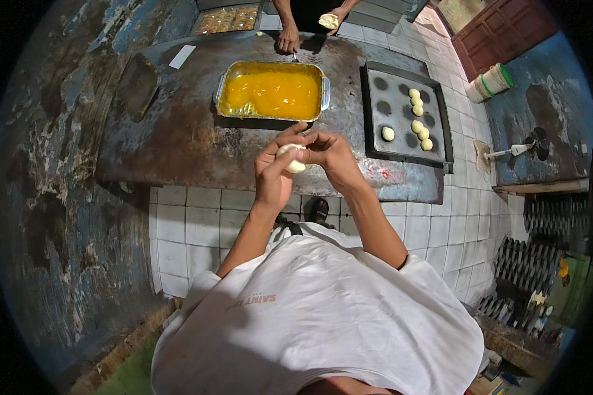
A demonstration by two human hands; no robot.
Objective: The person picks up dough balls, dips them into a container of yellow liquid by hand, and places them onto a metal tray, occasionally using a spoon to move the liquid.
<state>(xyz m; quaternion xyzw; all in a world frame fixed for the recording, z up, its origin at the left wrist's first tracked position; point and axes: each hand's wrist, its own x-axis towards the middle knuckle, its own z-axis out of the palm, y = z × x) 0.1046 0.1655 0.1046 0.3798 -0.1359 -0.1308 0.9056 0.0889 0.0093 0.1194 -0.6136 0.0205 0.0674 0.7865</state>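
Note:
A pale dough ball [295, 167] sits between my two hands, in front of the table's near edge. My left hand [274, 172] cups it from the left with curled fingers. From the right, the thumb and fingers of my right hand [331, 158] pinch at its top. Just beyond my hands stands a rectangular metal pan [325, 99] with glossy orange-yellow filling [270, 91]. To the right, a dark baking tray [395, 99] bears a single dough ball [388, 134] and several more in a broken row [420, 129].
Across the worn table [171, 141], a co-worker's hand [288, 39] reaches a utensil by the pan; their other hand holds a dough piece [328, 22]. A white card [182, 56] and a dark flat scraper-like piece [138, 85] lie left. A white-green bucket [491, 83] stands far right.

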